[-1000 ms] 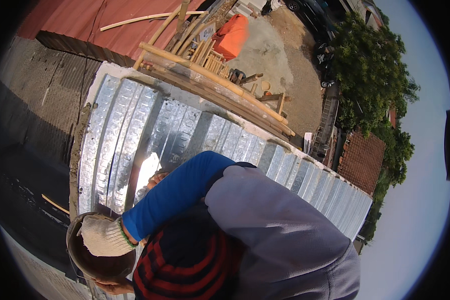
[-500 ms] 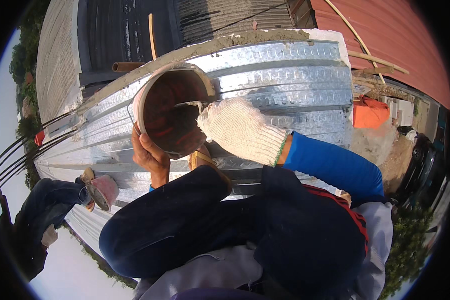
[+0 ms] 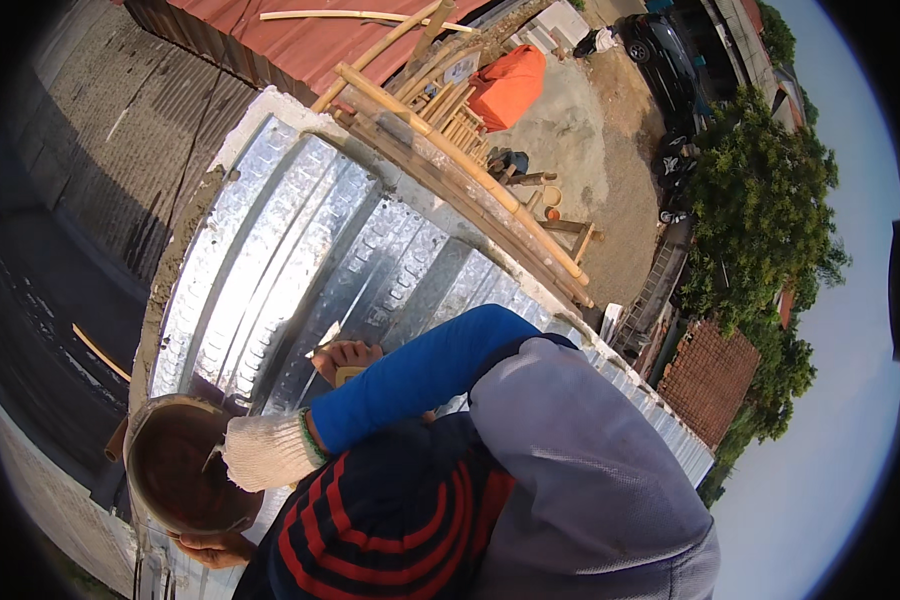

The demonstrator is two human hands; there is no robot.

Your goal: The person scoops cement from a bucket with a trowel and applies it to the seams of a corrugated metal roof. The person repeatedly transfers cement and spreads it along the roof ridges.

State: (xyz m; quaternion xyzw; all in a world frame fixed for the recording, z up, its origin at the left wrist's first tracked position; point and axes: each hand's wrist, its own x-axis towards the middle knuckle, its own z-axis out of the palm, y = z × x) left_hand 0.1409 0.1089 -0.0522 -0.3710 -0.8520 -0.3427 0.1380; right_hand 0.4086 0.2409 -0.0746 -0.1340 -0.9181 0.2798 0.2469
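Note:
A mortar-stained bucket (image 3: 142,455) is tilted so that its dark, reddish inside faces me at the lower left. My left hand (image 3: 215,550), bare, grips the bucket's near side; the bucket hides some of its fingers. My right hand (image 3: 267,452), in a cream knitted glove, is closed at the bucket's mouth. From the glove the thin metal neck of a trowel (image 3: 211,457) reaches into the bucket; its handle is inside my fist and its blade is hard to make out. Ribbed metal decking (image 3: 370,265) lies beyond my hands.
My foot (image 3: 348,358) rests on the decking. Rough mortar (image 3: 175,275) lines its left edge, above a dark lower roof (image 3: 45,290). Bamboo poles (image 3: 470,180) run along the far edge. Far below are an orange tarp (image 3: 510,88), a parked car (image 3: 660,65) and a tree (image 3: 755,200).
My view has swung right, so the yard and tree now show and the other person's legs with the pink bucket have left view. Both hands stay at the bucket, the trowel still inside.

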